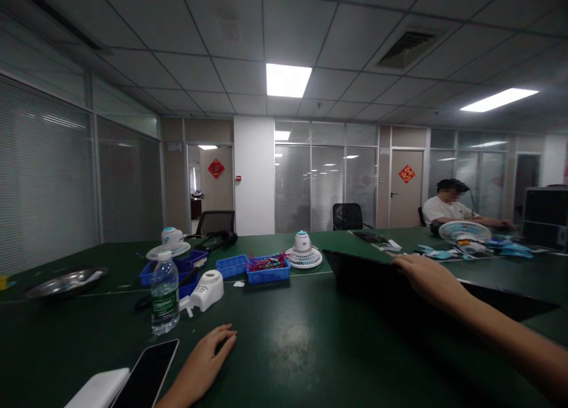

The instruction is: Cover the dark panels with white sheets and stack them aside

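My right hand (428, 278) reaches across a thin black panel that looks like a laptop lid (361, 280), its fingers bent over the top edge. The panel stands tilted on the table, and what lies below it is lost in shadow. On the green tabletop (288, 343), my left hand (204, 357) lies with fingers loosely stretched and nothing in them. Just left of it are a dark-screened smartphone (146, 375) and a white flat box-like object (100, 389). A clear water bottle (164, 295) with a green label stands behind the phone.
Beyond the bottle are a white plastic housing (208, 289), blue bins (233, 266), one holding red wires (268, 260), and white fan parts (303, 254). A metal tray (66, 282) lies far left. A person (450, 206) sits at far right near a fan (464, 235).
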Motion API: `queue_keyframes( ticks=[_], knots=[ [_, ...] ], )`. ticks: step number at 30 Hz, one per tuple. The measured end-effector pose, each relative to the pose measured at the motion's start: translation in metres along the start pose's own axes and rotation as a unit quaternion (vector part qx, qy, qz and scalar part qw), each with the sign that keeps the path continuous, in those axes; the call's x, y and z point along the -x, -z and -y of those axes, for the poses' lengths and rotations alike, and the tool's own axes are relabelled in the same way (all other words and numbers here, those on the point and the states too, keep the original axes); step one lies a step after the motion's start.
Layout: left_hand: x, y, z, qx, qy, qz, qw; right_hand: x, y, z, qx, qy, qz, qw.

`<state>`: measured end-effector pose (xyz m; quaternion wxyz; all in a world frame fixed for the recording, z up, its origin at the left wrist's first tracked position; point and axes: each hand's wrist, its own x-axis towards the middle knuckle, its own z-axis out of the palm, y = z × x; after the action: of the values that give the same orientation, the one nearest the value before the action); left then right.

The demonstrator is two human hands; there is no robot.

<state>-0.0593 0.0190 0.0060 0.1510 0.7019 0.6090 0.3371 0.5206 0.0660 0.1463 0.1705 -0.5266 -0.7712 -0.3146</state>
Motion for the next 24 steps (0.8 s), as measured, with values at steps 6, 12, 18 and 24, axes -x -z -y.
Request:
queue_keyframes(
  ticks=[6,12,18,24],
  knots=[
    [0.001,0.001,0.006,0.008,-0.001,0.000,1.000,-0.003,0.005,-0.005,0.012,0.000,0.005,1.000],
    [0.002,0.001,0.007,0.004,-0.006,0.002,1.000,0.001,0.004,-0.009,0.026,-0.027,0.025,0.999],
    [0.000,-0.002,0.011,0.010,-0.014,-0.019,1.000,-0.001,0.006,-0.011,0.021,-0.032,0.033,0.999],
    [0.002,0.002,0.006,0.016,-0.007,-0.016,1.000,-0.007,0.012,-0.011,0.028,-0.025,0.037,0.999]
  ],
)
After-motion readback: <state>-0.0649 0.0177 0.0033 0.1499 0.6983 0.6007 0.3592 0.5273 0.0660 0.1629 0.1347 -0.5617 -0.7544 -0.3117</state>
